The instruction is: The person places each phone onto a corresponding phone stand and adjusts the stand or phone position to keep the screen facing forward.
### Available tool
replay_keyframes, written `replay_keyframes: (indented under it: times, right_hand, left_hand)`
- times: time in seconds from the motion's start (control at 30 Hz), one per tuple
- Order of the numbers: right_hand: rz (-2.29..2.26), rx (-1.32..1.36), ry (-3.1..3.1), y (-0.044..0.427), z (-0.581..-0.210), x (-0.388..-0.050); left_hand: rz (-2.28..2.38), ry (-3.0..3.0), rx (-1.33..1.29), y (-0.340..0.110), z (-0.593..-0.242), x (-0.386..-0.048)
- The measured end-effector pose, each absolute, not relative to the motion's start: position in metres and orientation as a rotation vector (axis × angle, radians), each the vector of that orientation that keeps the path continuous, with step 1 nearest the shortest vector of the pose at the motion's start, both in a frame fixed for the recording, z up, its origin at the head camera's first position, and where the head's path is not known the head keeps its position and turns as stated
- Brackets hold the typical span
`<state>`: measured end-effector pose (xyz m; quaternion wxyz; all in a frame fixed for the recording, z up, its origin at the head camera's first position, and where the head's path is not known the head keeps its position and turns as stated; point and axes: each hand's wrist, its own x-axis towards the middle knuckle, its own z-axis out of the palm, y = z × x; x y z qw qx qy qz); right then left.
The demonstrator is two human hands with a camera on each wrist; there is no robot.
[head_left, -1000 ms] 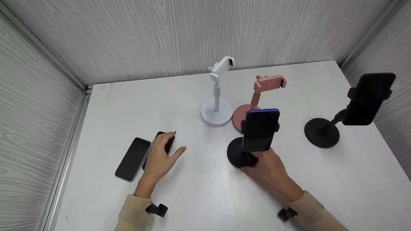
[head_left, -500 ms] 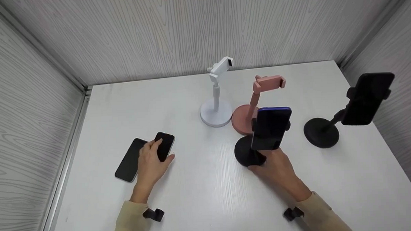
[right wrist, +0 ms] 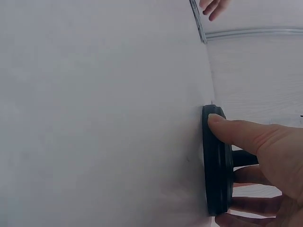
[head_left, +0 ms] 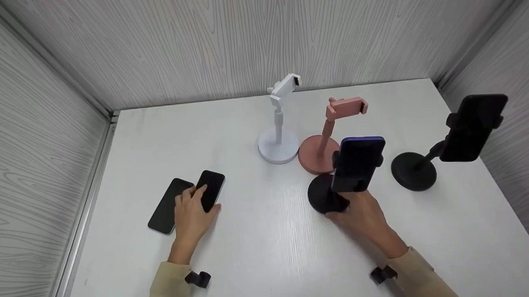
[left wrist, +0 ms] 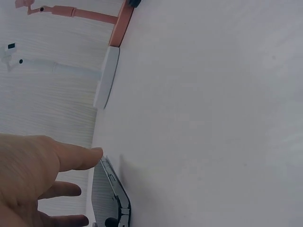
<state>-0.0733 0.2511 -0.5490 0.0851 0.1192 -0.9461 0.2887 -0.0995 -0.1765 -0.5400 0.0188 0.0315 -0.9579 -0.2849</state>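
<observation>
On the counter point(head_left: 259, 254), before the pink stand point(head_left: 313, 158) | my right grip point(head_left: 363, 213) holds the nearer black stand point(head_left: 322, 197) | left grip point(head_left: 191, 215) wide over a loose phone point(head_left: 214, 183) | probably positioning the stand; next calls for steadiness

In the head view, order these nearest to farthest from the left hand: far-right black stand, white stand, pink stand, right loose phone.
From the left hand:
1. Right loose phone, partly under that hand.
2. White stand, farther back, to the right.
3. Pink stand, just right of the white one.
4. Far-right black stand, well right of the others.
</observation>
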Motion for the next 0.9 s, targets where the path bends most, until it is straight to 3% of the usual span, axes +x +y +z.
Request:
replay_keyframes:
  times: [0.9]
  right_hand:
    - [0.862, 0.214, -2.902, 0.286, -0.545, -0.074]
  left_hand:
    - [-0.858, -3.008, 0.148, -0.175, -0.547, -0.101]
